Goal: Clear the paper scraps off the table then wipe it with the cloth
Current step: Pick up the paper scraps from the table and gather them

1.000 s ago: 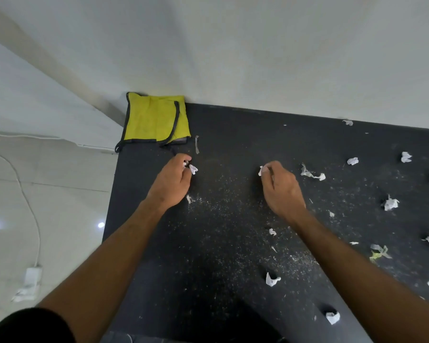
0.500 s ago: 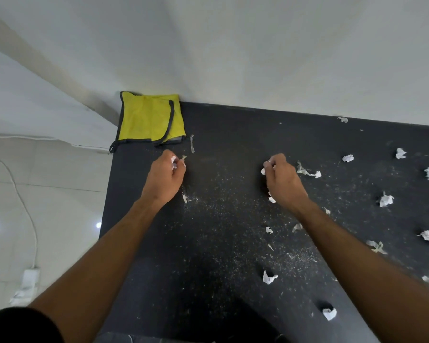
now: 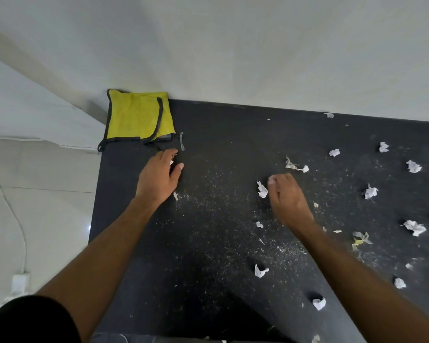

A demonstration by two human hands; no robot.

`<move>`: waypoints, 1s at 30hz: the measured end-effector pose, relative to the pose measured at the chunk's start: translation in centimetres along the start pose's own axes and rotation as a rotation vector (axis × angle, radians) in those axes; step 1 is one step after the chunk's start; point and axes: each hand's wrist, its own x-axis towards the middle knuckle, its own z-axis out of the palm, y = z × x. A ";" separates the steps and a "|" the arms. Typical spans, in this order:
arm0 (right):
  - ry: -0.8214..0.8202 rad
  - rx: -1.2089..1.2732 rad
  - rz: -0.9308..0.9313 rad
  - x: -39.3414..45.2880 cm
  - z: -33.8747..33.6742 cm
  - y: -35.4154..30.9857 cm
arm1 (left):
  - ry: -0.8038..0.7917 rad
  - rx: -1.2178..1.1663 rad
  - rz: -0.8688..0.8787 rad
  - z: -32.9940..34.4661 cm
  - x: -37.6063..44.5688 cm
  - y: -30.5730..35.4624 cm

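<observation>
Since a second ago the right hand [image 3: 286, 196] has drawn back toward the near side and now sits with a crumpled scrap [image 3: 262, 190] just beside its fingertips, while the left hand [image 3: 159, 178] has reached a little farther toward the far left corner. That left hand holds a small white scrap [image 3: 171, 162] between its loosely curled fingers and thumb. The right is curled with a bit of white paper at its knuckles, seemingly pinched, though I cannot tell for sure.

Gathering goes best, I judge, by sweeping pieces into one pile rather than pinching each; many paper scraps [image 3: 414, 166] lie scattered across the right half of the black table [image 3: 221, 134], well apart. Fine dust in the middle wants the yellow cloth [image 3: 134, 115], which lies folded at the far left corner, overhanging the edge. The table's left edge is near the left hand, so sweeps should run rightward or nearward. A wall bounds the far side.
</observation>
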 end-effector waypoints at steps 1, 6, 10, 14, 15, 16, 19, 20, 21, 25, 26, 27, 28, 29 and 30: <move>-0.040 -0.056 -0.015 -0.2 0.6 -0.1 | 0.017 0.004 -0.002 0.1 0.1 0.0; -0.084 -0.170 -0.065 -0.6 2.2 -0.3 | 0.043 -0.086 -0.086 -0.1 0.8 0.5; -0.064 -0.106 -0.046 -0.4 1.9 -0.6 | 0.026 -0.124 -0.136 -0.6 1.1 0.7; -0.060 0.103 -0.051 0.7 2.2 -2.5 | 0.061 -0.091 -0.159 -0.9 0.9 0.4; -0.077 0.152 -0.058 1.2 2.4 -3.3 | 0.069 -0.075 -0.157 -0.9 0.8 0.1; -0.103 0.186 -0.072 1.9 2.6 -4.3 | 0.069 -0.067 -0.158 -0.9 0.8 -0.1; -0.152 0.190 -0.181 4.3 3.7 -7.3 | 0.061 -0.094 -0.162 -1.1 0.6 -0.4; -0.153 0.177 -0.214 5.2 4.1 -8.5 | 0.061 -0.118 -0.170 -1.3 0.6 -0.4; -0.148 0.169 -0.238 6.2 4.6 -9.6 | 0.063 -0.145 -0.181 -1.5 0.5 -0.4; -0.114 0.101 -0.324 10.1 6.6 -13.8 | 0.061 -0.267 -0.280 -2.1 0.1 -0.7; -0.121 0.066 -0.332 11.0 7.1 -14.6 | 0.054 -0.296 -0.299 -2.2 -0.1 -0.8; -0.132 0.027 -0.336 11.9 7.6 -15.3 | 0.046 -0.323 -0.301 -2.3 -0.2 -0.9; -0.147 -0.014 -0.333 12.6 8.1 -15.8 | 0.036 -0.342 -0.290 -2.4 -0.4 -1.0; -0.153 -0.053 -0.328 13.1 8.7 -16.2 | 0.024 -0.358 -0.272 -2.4 -0.6 -1.0; -0.151 -0.083 -0.323 13.2 9.2 -16.4 | 0.014 -0.371 -0.255 -2.5 -0.8 -1.0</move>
